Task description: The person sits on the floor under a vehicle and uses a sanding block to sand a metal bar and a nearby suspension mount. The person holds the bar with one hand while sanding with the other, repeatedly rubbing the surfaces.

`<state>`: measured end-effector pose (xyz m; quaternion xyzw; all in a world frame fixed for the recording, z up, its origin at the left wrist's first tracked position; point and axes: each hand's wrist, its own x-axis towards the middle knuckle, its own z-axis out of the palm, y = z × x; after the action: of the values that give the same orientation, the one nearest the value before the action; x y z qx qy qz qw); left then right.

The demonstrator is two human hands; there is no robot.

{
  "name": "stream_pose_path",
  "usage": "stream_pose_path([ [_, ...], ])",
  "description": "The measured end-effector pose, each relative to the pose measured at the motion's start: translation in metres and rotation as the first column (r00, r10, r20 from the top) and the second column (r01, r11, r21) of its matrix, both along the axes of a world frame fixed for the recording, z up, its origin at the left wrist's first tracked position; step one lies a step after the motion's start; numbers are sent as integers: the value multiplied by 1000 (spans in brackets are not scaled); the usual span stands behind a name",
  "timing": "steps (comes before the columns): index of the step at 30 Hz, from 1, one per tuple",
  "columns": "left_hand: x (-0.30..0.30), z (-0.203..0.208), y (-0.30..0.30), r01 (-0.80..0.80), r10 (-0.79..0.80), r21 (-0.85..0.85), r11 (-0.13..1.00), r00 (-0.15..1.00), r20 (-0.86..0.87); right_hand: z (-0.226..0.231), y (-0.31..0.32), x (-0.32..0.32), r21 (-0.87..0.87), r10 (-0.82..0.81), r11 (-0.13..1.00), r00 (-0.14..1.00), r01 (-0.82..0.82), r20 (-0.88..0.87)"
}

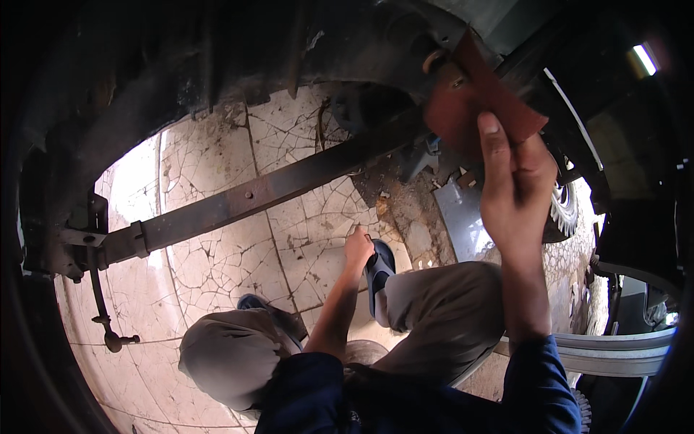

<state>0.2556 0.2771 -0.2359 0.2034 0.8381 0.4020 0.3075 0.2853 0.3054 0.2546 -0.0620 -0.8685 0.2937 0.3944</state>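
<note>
My right hand point(515, 177) is raised at the upper right, its thumb pressed over a reddish-brown folded sheet that looks like sandpaper point(495, 94). The sheet lies against or just in front of a dark metal part with a brownish round fitting point(434, 61); whether they touch is unclear. Lower down, between my knees, my left hand point(358, 248) hangs with its fingers curled. What it holds, if anything, is hidden. Beyond it a long dark leaf spring point(249, 195) slants from the lower left up toward the sheet.
Dark vehicle bodywork point(144, 58) arches overhead. A shackle point(87, 236) and a hanging link rod point(101, 304) are at the left. Cracked pale tiles point(210, 267) lie below, with a grey flat plate point(463, 220) and broken floor beside them. A pale curved metal step or rim point(614, 353) stands at the right.
</note>
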Motion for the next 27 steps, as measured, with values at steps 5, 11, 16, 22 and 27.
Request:
stream_pose_path([
  [5, -6, -5, 8, -144, 134, 25, 989, 961, 242, -3, 7, -5, -10, -41, 999, 995, 40, -87],
  [11, 5, -15, 4, -222, 188, 109, 969, 947, 260, -6, 12, -3, 53, -123, 991, 992, 123, -4],
  [16, 26, -12, -18, 95, -91, 158, 983, 995, -30, -13, 21, 2, -29, -141, 990, 989, 140, -45],
  [22, 21, 9, -15, 271, -270, 38, 962, 963, -28, -12, 18, -4, -4, -128, 992, 986, 129, -102],
  [27, 28, 21, -8, 290, -301, -150, 945, 952, -55, -12, 3, -3, -48, -244, 969, 969, 242, -50],
])
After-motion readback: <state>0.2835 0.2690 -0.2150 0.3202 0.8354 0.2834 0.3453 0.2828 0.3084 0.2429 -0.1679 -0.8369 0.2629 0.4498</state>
